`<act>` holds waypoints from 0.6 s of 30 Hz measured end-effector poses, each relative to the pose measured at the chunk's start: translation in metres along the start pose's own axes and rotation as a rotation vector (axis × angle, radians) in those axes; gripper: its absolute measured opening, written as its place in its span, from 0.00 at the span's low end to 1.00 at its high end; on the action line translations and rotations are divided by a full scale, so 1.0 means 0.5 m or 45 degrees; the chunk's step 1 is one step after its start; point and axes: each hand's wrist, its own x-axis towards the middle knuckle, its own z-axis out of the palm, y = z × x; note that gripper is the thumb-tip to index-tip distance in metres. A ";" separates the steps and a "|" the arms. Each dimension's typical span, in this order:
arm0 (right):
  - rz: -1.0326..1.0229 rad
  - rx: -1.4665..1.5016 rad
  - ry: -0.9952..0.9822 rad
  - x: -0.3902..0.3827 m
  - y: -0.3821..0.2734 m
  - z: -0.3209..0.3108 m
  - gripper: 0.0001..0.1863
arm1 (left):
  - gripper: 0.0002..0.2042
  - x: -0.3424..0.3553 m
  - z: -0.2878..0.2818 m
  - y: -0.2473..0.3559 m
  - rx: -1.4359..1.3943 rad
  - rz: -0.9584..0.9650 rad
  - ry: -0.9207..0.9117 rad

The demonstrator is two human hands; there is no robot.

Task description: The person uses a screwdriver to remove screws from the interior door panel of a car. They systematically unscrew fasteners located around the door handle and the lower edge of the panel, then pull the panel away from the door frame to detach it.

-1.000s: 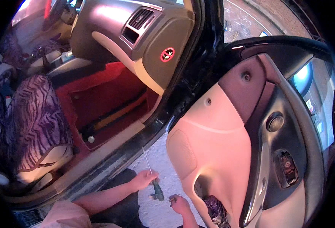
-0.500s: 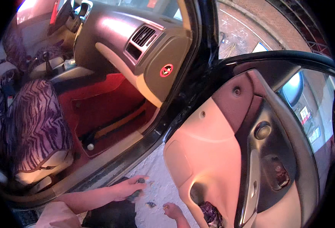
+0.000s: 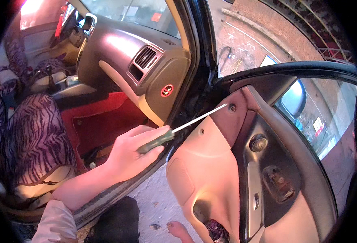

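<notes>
My left hand (image 3: 130, 156) grips the green handle of a long screwdriver (image 3: 156, 141). Its thin metal shaft slants up and to the right, and its tip sits at a screw hole (image 3: 231, 107) in the dark upper corner of the open car door's inner panel (image 3: 203, 170). Only part of my right hand (image 3: 177, 229) shows, low at the bottom edge beside the door pocket (image 3: 205, 210). Whether that hand holds anything is hidden.
The beige and dark door panel carries a round speaker (image 3: 258, 143) and an inner handle (image 3: 282, 182). A purple cloth (image 3: 215, 230) sits in the pocket. Left of it are a zebra-pattern seat cover (image 3: 28, 137), a red floor mat (image 3: 101, 125), the dashboard (image 3: 146, 69), and concrete ground (image 3: 162, 198) below.
My left hand has risen from near the ground to door height with the screwdriver, whose tip now reaches the upper panel. My right hand has sunk lower in the picture.
</notes>
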 end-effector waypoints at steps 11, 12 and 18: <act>-0.193 0.094 0.219 0.017 0.054 0.055 0.12 | 0.23 0.036 0.071 -0.021 -0.052 0.067 -0.057; -0.266 0.053 0.264 0.044 0.064 0.072 0.11 | 0.24 0.035 0.061 -0.027 -0.024 0.066 -0.040; -0.215 0.170 0.284 0.034 0.065 0.079 0.12 | 0.24 0.032 0.071 -0.037 -0.008 0.120 -0.055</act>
